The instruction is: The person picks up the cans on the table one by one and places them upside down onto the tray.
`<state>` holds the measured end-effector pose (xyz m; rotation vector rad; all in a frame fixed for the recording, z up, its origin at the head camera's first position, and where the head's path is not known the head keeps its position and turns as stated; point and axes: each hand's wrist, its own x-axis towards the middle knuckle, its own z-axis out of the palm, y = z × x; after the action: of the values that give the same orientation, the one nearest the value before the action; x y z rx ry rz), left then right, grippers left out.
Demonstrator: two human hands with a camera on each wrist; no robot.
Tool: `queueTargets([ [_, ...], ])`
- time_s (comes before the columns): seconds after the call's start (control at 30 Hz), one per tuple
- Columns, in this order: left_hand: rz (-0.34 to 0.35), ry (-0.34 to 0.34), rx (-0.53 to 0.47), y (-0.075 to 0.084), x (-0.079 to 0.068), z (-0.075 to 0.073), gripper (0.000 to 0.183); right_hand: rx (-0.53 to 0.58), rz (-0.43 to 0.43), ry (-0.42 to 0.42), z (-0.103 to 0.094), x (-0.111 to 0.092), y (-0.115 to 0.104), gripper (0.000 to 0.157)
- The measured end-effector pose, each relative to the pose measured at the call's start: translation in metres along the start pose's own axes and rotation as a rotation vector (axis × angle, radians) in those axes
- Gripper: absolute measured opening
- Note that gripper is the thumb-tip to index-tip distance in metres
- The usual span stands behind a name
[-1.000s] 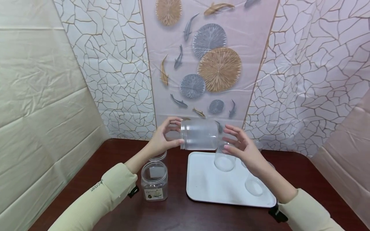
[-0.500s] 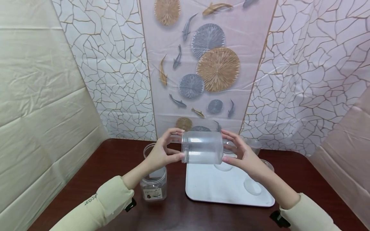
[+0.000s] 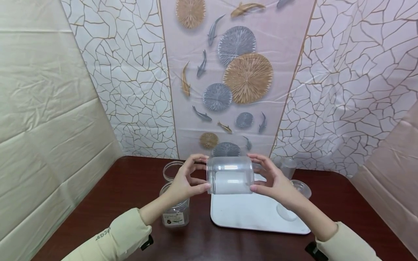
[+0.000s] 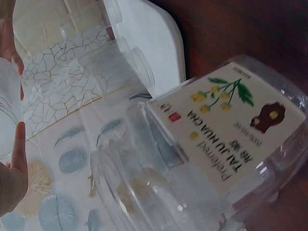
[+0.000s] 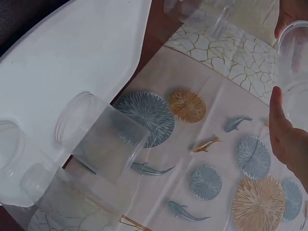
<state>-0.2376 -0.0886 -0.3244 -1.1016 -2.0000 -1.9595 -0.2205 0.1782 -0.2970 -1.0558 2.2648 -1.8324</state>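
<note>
A clear plastic jar [image 3: 230, 175] lies sideways in the air, held between both hands, its threaded mouth facing left. My left hand [image 3: 191, 177] grips the mouth end, thumb below and fingers above. At the base end, my right hand [image 3: 271, 181] holds it with thumb and fingertips. In the right wrist view the held jar [image 5: 296, 82] shows at the right edge. A labelled clear jar [image 3: 175, 214] stands below my left forearm; its printed label [image 4: 231, 115] fills much of the left wrist view.
Behind the labelled jar stands another clear jar [image 3: 172, 170]. The white tray [image 3: 235, 214] lies on the dark red table [image 3: 130, 188], under the held jar. Several clear jars sit mouth down on it, including one jar [image 5: 106, 139] in the right wrist view. A patterned cloth [image 3: 248, 79] hangs behind.
The jar has come down from above the tray's back edge to lower over the tray. My right hand, earlier spread beside the base, now grips it.
</note>
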Motion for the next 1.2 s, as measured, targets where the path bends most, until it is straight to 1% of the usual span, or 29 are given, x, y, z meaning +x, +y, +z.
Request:
queueTargets([
  [0.23,0.004,-0.006,-0.013,-0.002,-0.001,0.003,0.062,-0.015,-0.045,0.037,0.000,-0.002,0.001,0.068],
  [0.33,-0.006,-0.016,-0.021,-0.003,-0.001,0.005,0.062,-0.019,-0.061,0.054,-0.001,-0.002,0.002,0.067],
  [0.47,-0.026,-0.029,-0.016,-0.006,-0.001,0.007,0.063,-0.060,-0.073,0.079,-0.004,-0.003,0.001,0.066],
  [0.67,-0.042,-0.043,0.000,-0.011,-0.004,0.008,0.066,-0.116,-0.086,0.083,-0.008,-0.003,-0.001,0.063],
  [0.73,-0.029,-0.052,0.019,-0.013,-0.004,0.009,0.067,-0.142,-0.086,0.095,-0.011,-0.004,-0.002,0.062],
  [0.8,-0.031,-0.059,0.054,-0.016,-0.005,0.010,0.068,-0.171,-0.075,0.115,-0.013,-0.004,-0.003,0.061],
  [0.97,-0.054,-0.070,0.158,-0.025,-0.010,0.015,0.070,-0.208,-0.049,0.137,-0.019,-0.004,-0.003,0.058],
  [1.13,-0.074,-0.082,0.252,-0.035,-0.012,0.021,0.076,-0.220,-0.077,0.141,-0.024,-0.004,0.000,0.055],
  [1.2,-0.096,-0.098,0.292,-0.040,-0.013,0.024,0.080,-0.227,-0.085,0.146,-0.026,-0.004,0.001,0.054],
])
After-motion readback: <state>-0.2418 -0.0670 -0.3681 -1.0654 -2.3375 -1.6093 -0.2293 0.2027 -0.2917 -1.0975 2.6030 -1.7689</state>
